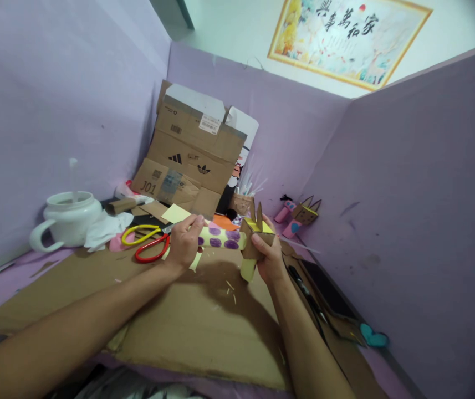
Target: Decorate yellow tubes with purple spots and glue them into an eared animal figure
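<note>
A handmade cardboard animal is held between my two hands above the cardboard sheet point(204, 338). Its body is a pale yellow tube point(220, 238) with purple spots, and my left hand point(184, 243) is closed round the left end, hiding it. My right hand point(269, 256) grips the boxy cardboard head point(250, 247), which has two pointed ears. Below the head hangs a short yellow tube point(248, 270). Just left of my left hand lie scissors point(153, 249) with one yellow and one red handle. Yellow paper scraps point(196, 261) lie beneath that hand.
A white pot point(71, 219) stands at the left beside crumpled tissue point(106, 230). An unfolded shoebox point(187, 155) leans on the back wall. A pink-legged cardboard animal point(299, 215) rests back right. Along the right wall lie a dark flat object point(329, 289) and a teal heart point(373, 335).
</note>
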`<state>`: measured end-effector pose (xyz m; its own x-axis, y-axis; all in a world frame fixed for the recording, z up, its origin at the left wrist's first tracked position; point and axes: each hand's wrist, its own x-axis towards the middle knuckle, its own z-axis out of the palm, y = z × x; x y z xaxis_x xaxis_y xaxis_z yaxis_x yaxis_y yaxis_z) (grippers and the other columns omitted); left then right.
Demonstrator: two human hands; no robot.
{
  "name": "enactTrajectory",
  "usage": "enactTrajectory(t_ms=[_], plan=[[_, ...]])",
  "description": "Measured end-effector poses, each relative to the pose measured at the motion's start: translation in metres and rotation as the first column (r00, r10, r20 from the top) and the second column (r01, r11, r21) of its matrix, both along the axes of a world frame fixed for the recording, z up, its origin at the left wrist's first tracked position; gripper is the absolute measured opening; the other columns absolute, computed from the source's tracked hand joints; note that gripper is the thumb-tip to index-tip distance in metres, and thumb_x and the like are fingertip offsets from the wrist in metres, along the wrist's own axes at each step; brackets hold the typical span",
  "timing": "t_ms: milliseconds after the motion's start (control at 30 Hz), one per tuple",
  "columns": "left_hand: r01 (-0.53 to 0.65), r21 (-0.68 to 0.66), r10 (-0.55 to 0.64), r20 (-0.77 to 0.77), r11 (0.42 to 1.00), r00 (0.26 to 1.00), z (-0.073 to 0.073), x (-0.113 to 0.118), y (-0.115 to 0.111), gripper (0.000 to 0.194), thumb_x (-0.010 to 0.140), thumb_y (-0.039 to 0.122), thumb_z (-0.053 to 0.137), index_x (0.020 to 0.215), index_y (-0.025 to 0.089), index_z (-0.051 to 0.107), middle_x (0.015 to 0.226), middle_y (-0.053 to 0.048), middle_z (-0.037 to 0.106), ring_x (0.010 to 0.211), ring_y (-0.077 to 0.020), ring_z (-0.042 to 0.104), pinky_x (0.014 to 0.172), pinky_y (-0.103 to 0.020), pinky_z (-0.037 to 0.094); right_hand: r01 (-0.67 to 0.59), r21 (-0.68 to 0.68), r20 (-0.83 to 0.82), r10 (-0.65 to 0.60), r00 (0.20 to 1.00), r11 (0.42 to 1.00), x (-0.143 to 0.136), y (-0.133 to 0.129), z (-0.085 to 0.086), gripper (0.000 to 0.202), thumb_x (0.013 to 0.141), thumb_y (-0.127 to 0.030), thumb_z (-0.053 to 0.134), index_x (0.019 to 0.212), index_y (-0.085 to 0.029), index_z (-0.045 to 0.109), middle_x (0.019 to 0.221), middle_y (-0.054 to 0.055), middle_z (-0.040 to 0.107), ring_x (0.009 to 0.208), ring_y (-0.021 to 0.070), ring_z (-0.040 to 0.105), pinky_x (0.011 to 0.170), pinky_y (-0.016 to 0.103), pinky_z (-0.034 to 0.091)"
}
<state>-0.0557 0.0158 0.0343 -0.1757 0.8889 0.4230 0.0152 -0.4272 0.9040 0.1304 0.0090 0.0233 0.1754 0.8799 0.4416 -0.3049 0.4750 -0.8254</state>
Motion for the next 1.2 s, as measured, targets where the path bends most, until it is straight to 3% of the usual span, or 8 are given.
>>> enactTrajectory(t_ms=[967,1200], plan=[[-0.004,-0.008,0.004,-0.002,1.0,1.0,0.0019,0.0005,-0.0008,0.032,0.078,0.044,0.048,0.066,0.016,0.059,0.057,0.002,0.048,0.043,-0.0114,0.047,0.03,-0.021,0.041,-0.005,-0.013,-0.031,0.005,1.0,1.0,-0.0035,-0.0027,0.0037,0.073,0.056,-0.027,0.078,0.124,-0.024,0.051,0.091,0.001,0.07,0.079,0.0189,0.065,0.07,0.029,0.05],[0.001,0.002,-0.001,0.005,1.0,1.0,0.0005,0.0001,-0.0001,0.032,0.078,0.044,0.049,0.065,0.016,0.059,0.055,0.002,0.048,0.042,-0.0111,0.047,0.03,-0.02,0.04,0.009,0.006,0.04,-0.009,0.999,1.0,-0.001,-0.0004,0.0012,0.072,0.059,-0.031,0.078,0.125,-0.025,0.05,0.093,0.002,0.07,0.081,0.02,0.064,0.07,0.03,0.05]])
